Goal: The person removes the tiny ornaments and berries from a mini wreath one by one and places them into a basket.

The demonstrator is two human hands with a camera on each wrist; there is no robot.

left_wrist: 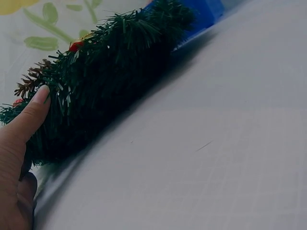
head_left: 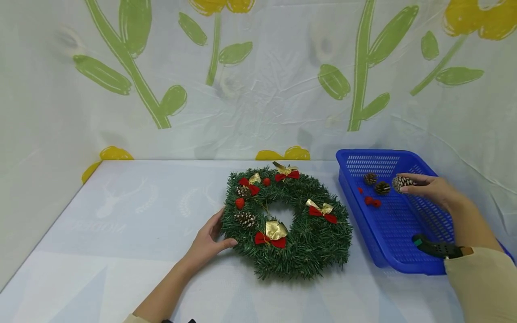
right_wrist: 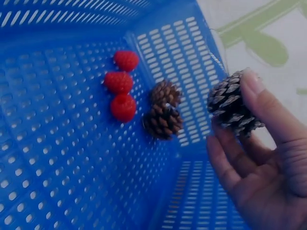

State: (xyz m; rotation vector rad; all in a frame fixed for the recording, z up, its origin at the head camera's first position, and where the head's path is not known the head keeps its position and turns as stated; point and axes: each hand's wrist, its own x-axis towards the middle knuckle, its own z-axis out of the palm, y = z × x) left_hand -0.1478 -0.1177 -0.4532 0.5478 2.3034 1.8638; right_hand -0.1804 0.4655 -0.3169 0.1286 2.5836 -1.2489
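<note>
A green wreath [head_left: 319,242] with red-and-gold bows, red berries and pinecones lies on the table. At its left edge my left hand [head_left: 208,240] grips it, thumb on the near upper side. In the left wrist view the thumb [left_wrist: 33,112] presses into the greenery, and the other fingers are partly hidden beside it. Over the blue basket [head_left: 363,224], my right hand [head_left: 434,190] pinches a white-tipped pinecone [right_wrist: 232,103] between thumb and fingers. Below it in the basket are two brown pinecones [right_wrist: 163,122] and three red berries [right_wrist: 118,82].
The basket stands right of the wreath, close to the right-hand curtain. A white cloth backdrop [head_left: 274,98] with printed green stems and yellow flowers hangs behind the table [head_left: 121,224]. The right wrist wears a dark strap [head_left: 438,246].
</note>
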